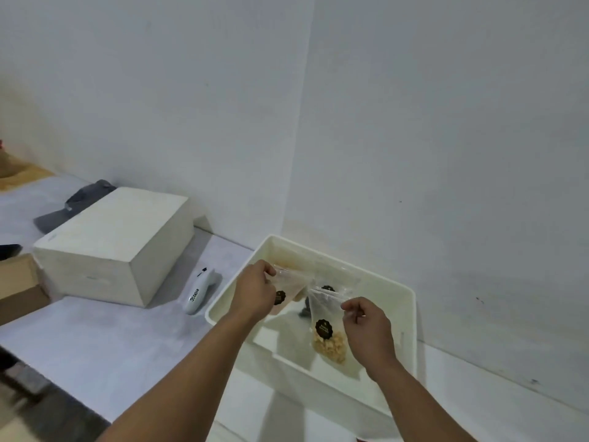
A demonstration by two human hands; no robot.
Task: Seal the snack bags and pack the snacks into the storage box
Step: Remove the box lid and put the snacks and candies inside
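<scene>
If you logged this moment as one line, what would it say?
left hand: holds bag | right hand: holds snack bag | both bags over box | sealer on table, untouched

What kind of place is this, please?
Probably a plain packing workbench, not a kitchen: bare white walls, a white storage box, a handheld sealer, and a closed white box.

Two bare forearms come into view from the bottom edge. No sleeve covers them as far as the picture shows, up to near the elbow. The left hand [255, 290] and the right hand [366, 327] are also bare: no glove, no ring and no watch or band can be seen at the wrists. The nails are too small to tell.
</scene>
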